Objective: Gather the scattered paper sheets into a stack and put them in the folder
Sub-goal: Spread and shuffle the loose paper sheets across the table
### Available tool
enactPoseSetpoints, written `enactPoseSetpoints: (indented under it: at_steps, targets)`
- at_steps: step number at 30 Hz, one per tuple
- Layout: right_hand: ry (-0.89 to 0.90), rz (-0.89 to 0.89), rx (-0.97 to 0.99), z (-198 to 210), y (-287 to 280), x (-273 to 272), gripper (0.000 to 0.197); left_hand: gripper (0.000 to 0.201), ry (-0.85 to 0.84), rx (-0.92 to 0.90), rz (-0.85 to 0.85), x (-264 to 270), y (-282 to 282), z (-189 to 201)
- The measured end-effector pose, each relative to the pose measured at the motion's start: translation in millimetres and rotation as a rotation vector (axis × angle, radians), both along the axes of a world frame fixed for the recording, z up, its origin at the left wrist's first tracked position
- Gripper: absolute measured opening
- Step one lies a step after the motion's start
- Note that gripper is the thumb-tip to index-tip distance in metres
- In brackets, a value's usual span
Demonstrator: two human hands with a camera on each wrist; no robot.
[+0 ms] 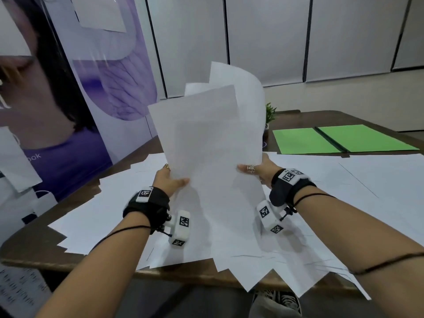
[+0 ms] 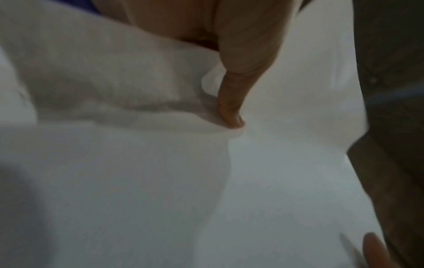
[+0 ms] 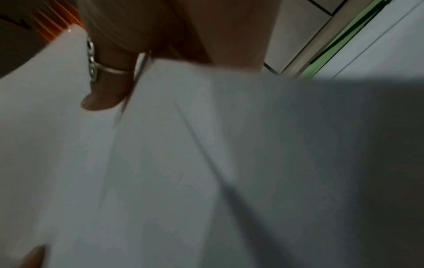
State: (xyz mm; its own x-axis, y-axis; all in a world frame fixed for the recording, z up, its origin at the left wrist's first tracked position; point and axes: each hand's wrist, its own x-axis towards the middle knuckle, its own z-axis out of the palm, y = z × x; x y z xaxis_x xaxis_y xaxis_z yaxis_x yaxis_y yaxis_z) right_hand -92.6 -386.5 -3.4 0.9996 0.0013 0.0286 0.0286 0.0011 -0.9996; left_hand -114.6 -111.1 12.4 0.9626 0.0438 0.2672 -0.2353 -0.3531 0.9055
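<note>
A loose bunch of white paper sheets (image 1: 213,143) stands nearly upright above the table, uneven at the top. My left hand (image 1: 171,180) grips its left edge with the thumb on the front; the thumb (image 2: 229,101) presses a crease into the paper (image 2: 137,181). My right hand (image 1: 254,169) grips the right edge, thumb and ring on the front, also seen as a ringed thumb (image 3: 105,90) on the paper (image 3: 183,163). More white sheets (image 1: 103,207) lie scattered over the table. The green folder (image 1: 339,138) lies open flat at the far right.
The brown table (image 1: 34,249) has its front edge near me, and sheets overhang it at the front right (image 1: 286,281). A small green plant (image 1: 270,113) stands behind the held sheets. A purple poster panel (image 1: 68,99) rises at the left.
</note>
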Motion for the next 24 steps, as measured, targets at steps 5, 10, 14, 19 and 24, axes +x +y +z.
enactPoseSetpoints:
  at_steps: [5,10,14,19,24]
  targets:
    - [-0.153,-0.151,0.269,31,9,-5,0.084,0.030,-0.144,-0.213,0.052,5,-1,17]
    - [-0.239,-0.219,0.217,84,3,-18,0.033,0.016,-0.208,-0.283,0.053,7,1,43]
    - [-0.278,-0.206,0.107,75,-2,-26,0.022,0.033,-0.105,-0.123,0.058,9,-7,30]
    - [-0.213,-0.085,0.100,59,-7,-32,0.028,0.022,-0.166,-0.160,0.092,2,-14,25]
    - [-0.309,-0.030,0.014,75,-10,-39,0.108,0.023,-0.267,-0.196,0.079,-4,-23,38]
